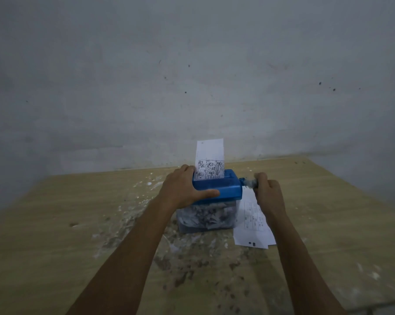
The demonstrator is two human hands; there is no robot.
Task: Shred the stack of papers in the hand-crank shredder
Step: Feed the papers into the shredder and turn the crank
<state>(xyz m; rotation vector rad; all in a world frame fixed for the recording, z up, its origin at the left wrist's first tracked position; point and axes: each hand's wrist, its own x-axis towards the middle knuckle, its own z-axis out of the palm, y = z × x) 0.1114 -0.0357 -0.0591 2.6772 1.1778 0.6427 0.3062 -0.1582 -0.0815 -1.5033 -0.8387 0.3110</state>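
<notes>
Gripping shredder (217,189), left hand (182,189), right hand (268,194) on crank (248,181)

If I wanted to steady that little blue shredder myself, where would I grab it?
Grip the blue lid, coming from its left end as the left hand does: thumb across the near face, fingers over the back edge. The crank sticks out on the right, held by the right hand, and a sheet stands in the slot.

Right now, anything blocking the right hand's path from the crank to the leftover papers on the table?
Nothing visible. The right hand grips the crank, and the papers lie flat on the table directly below it, right of the shredder. Only the person's own forearm hangs over them.
</notes>
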